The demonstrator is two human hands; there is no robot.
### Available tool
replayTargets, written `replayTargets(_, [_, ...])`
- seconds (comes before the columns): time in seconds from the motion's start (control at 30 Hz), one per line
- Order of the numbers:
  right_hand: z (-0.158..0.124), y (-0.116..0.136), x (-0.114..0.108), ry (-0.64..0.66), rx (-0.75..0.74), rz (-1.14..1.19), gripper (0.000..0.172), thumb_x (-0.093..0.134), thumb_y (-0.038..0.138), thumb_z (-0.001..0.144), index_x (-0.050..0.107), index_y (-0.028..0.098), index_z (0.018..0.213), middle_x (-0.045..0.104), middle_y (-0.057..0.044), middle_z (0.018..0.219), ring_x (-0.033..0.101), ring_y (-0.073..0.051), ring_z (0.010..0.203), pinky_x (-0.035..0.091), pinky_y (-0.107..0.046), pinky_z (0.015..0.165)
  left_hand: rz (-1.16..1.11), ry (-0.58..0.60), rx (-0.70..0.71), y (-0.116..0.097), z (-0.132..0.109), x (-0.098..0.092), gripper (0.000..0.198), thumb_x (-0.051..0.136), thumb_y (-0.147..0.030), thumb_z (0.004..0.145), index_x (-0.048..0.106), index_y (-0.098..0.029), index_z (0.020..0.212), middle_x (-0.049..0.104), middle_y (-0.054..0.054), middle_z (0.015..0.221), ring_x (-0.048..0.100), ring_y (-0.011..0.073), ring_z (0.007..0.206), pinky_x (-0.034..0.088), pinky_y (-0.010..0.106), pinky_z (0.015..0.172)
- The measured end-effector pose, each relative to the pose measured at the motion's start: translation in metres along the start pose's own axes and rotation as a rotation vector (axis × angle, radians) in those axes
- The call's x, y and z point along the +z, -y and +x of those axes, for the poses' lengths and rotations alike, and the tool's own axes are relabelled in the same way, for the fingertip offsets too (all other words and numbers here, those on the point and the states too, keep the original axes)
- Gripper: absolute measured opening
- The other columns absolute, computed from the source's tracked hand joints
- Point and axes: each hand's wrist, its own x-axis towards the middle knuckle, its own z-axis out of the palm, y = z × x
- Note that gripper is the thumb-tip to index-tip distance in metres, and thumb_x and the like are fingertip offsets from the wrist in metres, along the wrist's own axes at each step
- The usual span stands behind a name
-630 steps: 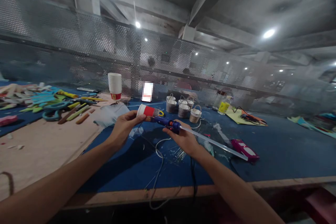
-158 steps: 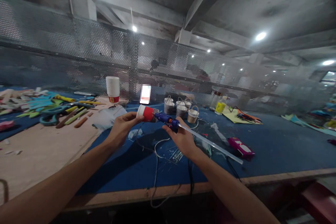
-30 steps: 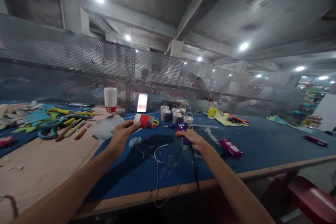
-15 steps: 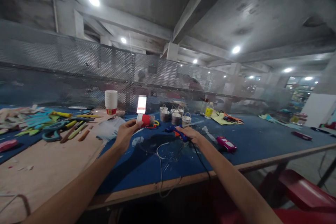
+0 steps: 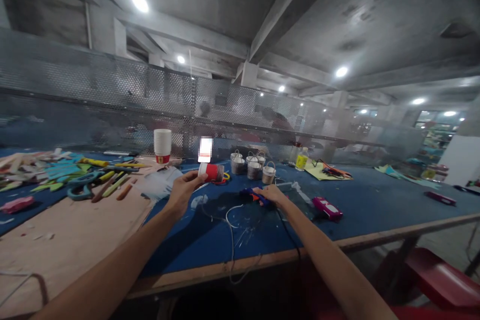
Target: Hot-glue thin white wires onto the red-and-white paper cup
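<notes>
My left hand (image 5: 183, 189) holds a red and white paper cup (image 5: 211, 172) on its side above the blue table (image 5: 375, 207), fingers closed round its rim. My right hand (image 5: 270, 193) rests low on the table, closed on the blue glue gun (image 5: 252, 193), which lies on or just above the blue surface. The gun's black cord (image 5: 288, 232) runs back over the table's front edge. A yellow loop (image 5: 224, 177) shows just behind the cup.
Several small bucket-like cups (image 5: 253, 166) stand behind the hands. A stack of paper cups (image 5: 162, 145) stands at the back left by foam pieces and scissors (image 5: 80, 185). A pink object (image 5: 327, 207) lies to the right. A mesh screen (image 5: 112, 100) bounds the far side.
The right hand has lowered the glue gun away from the cup down to the table. The left hand still holds the cup up. The camera has turned slightly.
</notes>
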Motion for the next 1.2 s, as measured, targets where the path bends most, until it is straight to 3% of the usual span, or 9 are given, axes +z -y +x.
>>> replayTargets(0.2, [-0.022,0.029,0.020,-0.288,-0.250,-0.269,0.029,0.079,0.041,0.090,0.067,0.019,0.076,0.077,-0.014,0.102,0.066,-0.028,0.118,0.049,-0.031,0.089,-0.007,0.009,-0.001,0.002,0.000,0.001,0.033,0.096,-0.039,0.065,0.083,-0.017,0.085,0.080,0.008,0.089,0.073,0.0215,0.084,0.060,0.035,0.082])
replayTargets(0.27, [-0.028,0.048,0.044,-0.160,-0.390,-0.299,0.030,0.069,0.046,0.097,0.072,0.019,0.085,0.078,-0.010,0.099,0.071,-0.025,0.106,0.050,-0.035,0.092,-0.017,0.012,-0.010,0.002,-0.001,0.002,0.036,0.097,-0.040,0.063,0.083,-0.017,0.087,0.080,0.007,0.088,0.073,0.0213,0.083,0.059,0.036,0.085])
replayTargets(0.37, [-0.038,0.074,0.088,0.243,-0.448,0.011,0.023,0.077,0.042,0.091,0.075,0.021,0.099,0.080,-0.007,0.107,0.073,-0.022,0.102,0.053,-0.036,0.094,-0.030,0.002,-0.006,0.001,-0.003,0.003,0.039,0.098,-0.041,0.061,0.083,-0.017,0.088,0.081,0.006,0.086,0.073,0.0221,0.083,0.059,0.038,0.088])
replayTargets(0.43, [-0.044,0.085,0.112,0.416,-0.423,0.292,0.042,0.088,0.045,0.079,0.073,0.021,0.111,0.078,-0.008,0.119,0.072,-0.024,0.111,0.055,-0.036,0.097,-0.039,-0.013,0.000,-0.002,-0.004,0.004,0.038,0.098,-0.041,0.062,0.082,-0.017,0.087,0.080,0.005,0.085,0.073,0.0219,0.083,0.058,0.037,0.088])
replayTargets(0.57, [-0.054,0.092,0.128,0.610,-0.401,0.534,0.051,0.084,0.057,0.081,0.070,0.019,0.111,0.079,-0.006,0.102,0.073,-0.023,0.109,0.053,-0.036,0.100,-0.016,-0.042,-0.009,-0.005,-0.006,0.005,0.036,0.098,-0.038,0.061,0.081,-0.017,0.084,0.080,0.005,0.083,0.072,0.0214,0.081,0.057,0.034,0.083])
replayTargets(0.67, [-0.058,0.089,0.118,0.502,-0.475,0.454,0.043,0.068,0.060,0.094,0.070,0.018,0.100,0.071,0.000,0.072,0.072,-0.018,0.079,0.054,-0.032,0.087,0.013,-0.027,-0.007,-0.004,-0.008,0.006,0.035,0.096,-0.039,0.064,0.082,-0.016,0.087,0.080,0.006,0.086,0.073,0.0220,0.082,0.056,0.035,0.083])
replayTargets(0.77, [-0.062,0.087,0.104,0.211,-0.577,0.213,0.037,0.059,0.053,0.102,0.069,0.019,0.093,0.066,0.002,0.069,0.064,-0.015,0.064,0.048,-0.027,0.070,0.047,-0.030,-0.006,-0.002,-0.009,0.007,0.035,0.094,-0.039,0.066,0.082,-0.016,0.089,0.080,0.005,0.085,0.071,0.0211,0.082,0.054,0.034,0.085])
replayTargets(0.93, [-0.067,0.091,0.087,-0.105,-0.742,-0.137,0.026,0.057,0.041,0.106,0.070,0.021,0.097,0.074,-0.003,0.085,0.067,-0.018,0.075,0.042,-0.028,0.071,0.140,-0.010,0.016,-0.002,-0.011,0.007,0.029,0.092,-0.039,0.070,0.084,-0.018,0.087,0.081,0.005,0.085,0.069,0.0196,0.083,0.052,0.032,0.086])
replayTargets(1.2, [-0.060,0.092,0.078,-0.229,-0.863,-0.165,0.022,0.056,0.035,0.107,0.071,0.020,0.100,0.076,-0.006,0.103,0.068,-0.019,0.085,0.045,-0.028,0.076,0.156,0.090,-0.002,0.000,-0.010,0.006,0.019,0.089,-0.035,0.074,0.085,-0.022,0.088,0.081,0.003,0.086,0.070,0.0209,0.086,0.052,0.032,0.089])
